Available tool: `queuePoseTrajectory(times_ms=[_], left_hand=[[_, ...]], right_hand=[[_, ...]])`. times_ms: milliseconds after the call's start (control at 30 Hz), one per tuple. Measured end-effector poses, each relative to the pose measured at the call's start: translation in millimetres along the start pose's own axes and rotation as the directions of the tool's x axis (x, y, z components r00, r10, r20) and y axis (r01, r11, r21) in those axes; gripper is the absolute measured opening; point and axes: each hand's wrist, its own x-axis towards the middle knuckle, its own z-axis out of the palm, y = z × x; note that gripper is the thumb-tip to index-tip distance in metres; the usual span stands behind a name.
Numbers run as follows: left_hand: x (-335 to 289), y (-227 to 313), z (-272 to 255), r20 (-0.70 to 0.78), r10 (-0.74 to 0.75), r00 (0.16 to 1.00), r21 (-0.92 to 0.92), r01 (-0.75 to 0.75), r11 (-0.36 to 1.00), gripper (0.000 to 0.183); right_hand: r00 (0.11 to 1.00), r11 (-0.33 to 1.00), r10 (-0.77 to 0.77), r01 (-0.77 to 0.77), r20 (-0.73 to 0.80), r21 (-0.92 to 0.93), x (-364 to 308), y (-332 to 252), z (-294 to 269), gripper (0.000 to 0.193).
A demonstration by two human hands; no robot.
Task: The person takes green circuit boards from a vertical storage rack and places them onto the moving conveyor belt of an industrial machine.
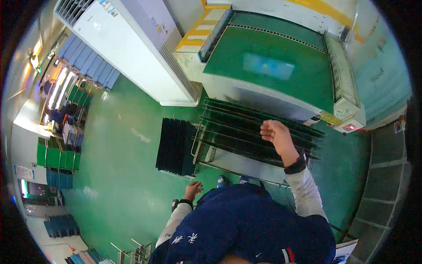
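While the person stands over the rack of thin dark green boards, the right hand is raised above their upper edges, fingers curled in loosely; whether it grips a board I cannot tell. The boards stand on edge in rows, just in front of a big machine with a green top. The left hand hangs low by the hip, fingers slack and holding nothing, near a stack of black trays on the green floor.

Dark green flat panels stacked edge-up in rows on metal cart, beside pale machine.
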Motion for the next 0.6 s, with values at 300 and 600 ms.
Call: queuePoseTrajectory(times_ms=[300, 600], left_hand=[[-5.1, -9.6, -12.6, 0.019, -0.005, 1.0, 0.023, 0.004, 1.0, 0.038], [-1.3, -17.6, -28.3, 0.065, 0.006, 0.998, 0.043, -0.008, 0.999, 0.038]], right_hand=[[0.9, 0.516, -0.289, 0.433, 0.326, -0.739, -64.5, 77.3, 2.9, 0.027], [0.839, -0.122, -0.35, 0.401, 0.417, -0.908, -75.3, 112.0, -4.3, 0.022]])
